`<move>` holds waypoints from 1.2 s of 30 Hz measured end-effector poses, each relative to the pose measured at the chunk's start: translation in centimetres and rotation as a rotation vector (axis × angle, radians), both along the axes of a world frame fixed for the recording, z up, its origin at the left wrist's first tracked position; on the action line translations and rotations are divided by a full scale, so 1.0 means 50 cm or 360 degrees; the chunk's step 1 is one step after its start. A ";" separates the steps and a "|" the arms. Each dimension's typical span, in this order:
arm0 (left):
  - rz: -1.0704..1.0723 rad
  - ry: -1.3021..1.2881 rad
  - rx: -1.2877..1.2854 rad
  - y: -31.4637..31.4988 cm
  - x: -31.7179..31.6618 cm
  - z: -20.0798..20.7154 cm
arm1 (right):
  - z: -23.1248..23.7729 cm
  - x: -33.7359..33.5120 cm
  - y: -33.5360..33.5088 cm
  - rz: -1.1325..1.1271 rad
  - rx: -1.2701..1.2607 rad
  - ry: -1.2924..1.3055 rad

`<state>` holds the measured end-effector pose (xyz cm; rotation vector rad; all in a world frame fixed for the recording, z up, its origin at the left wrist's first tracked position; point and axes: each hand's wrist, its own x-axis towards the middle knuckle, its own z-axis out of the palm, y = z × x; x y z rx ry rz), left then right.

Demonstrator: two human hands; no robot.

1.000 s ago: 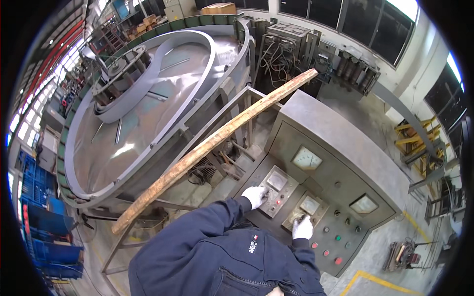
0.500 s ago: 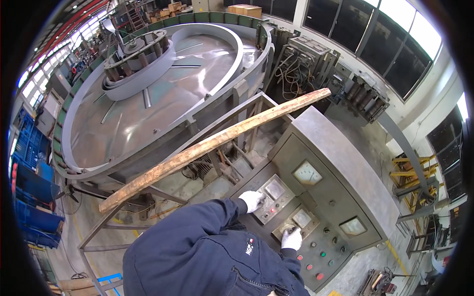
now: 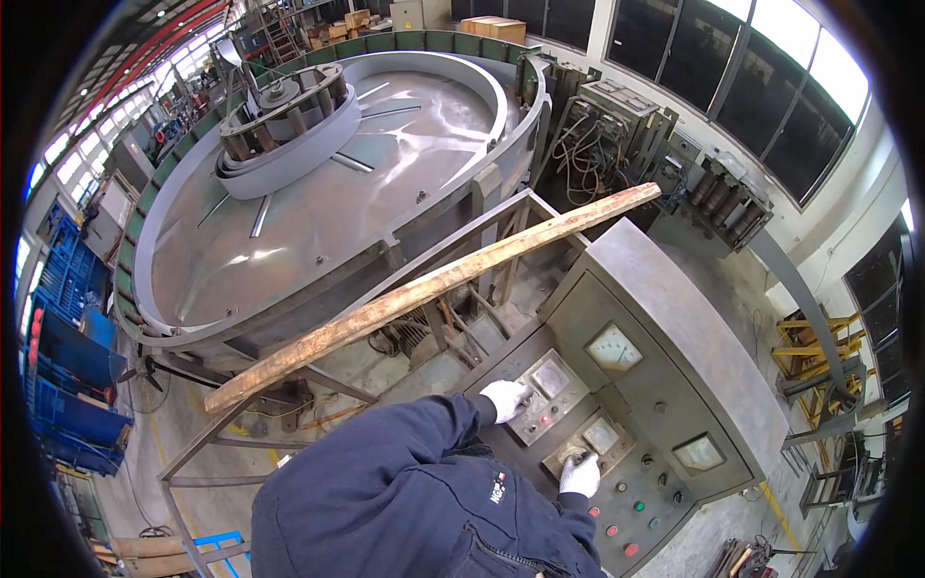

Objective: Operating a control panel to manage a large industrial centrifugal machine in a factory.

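My left hand (image 3: 506, 401), in a white glove, is at the upper control module (image 3: 546, 395) of a grey console. Its fingers close on a small dark knob at the module's left side. On the lower module (image 3: 595, 441), my right hand (image 3: 580, 475), also gloved in white, grips another dark knob (image 3: 582, 457). Each module carries a small meter, and a red light (image 3: 545, 419) glows on the upper one. Right of my right hand sit several push buttons, among them a red one (image 3: 631, 550) and a green one (image 3: 639, 506). The fingertips are partly hidden.
A long wooden pole (image 3: 434, 289) lies across the metal frame behind the console. Beyond it stands a large round machine (image 3: 289, 260) with a pale metal strip curving inside its rim. Dial gauges (image 3: 614, 347) face me on the console. Blue racks (image 3: 77, 395) stand at the left.
The view has shifted slightly, so the scene sits a little lower and further right. The slotted disc in the round machine has turned. Both hands stay at their knobs.
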<state>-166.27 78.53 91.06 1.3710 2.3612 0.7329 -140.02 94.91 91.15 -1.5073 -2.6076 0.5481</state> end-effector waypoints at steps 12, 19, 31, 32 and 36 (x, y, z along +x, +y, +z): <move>0.0000 -0.0021 -0.0032 -0.001 0.001 0.016 | 0.001 0.001 0.000 -0.0001 -0.0029 0.0059; -0.0022 -0.0024 -0.0083 -0.001 -0.003 0.001 | 0.000 0.006 0.001 0.0051 -0.0028 0.0020; 0.0064 -0.0255 -0.0160 -0.016 -0.005 0.033 | -0.017 0.009 0.006 0.0030 -0.0004 0.0053; 0.0092 -0.0323 -0.0196 -0.023 -0.005 0.048 | -0.017 0.010 0.005 0.0026 0.0003 0.0062; 0.0336 -0.0254 -0.0121 -0.095 -0.058 0.074 | -0.032 0.013 0.008 -0.0010 0.0011 0.0056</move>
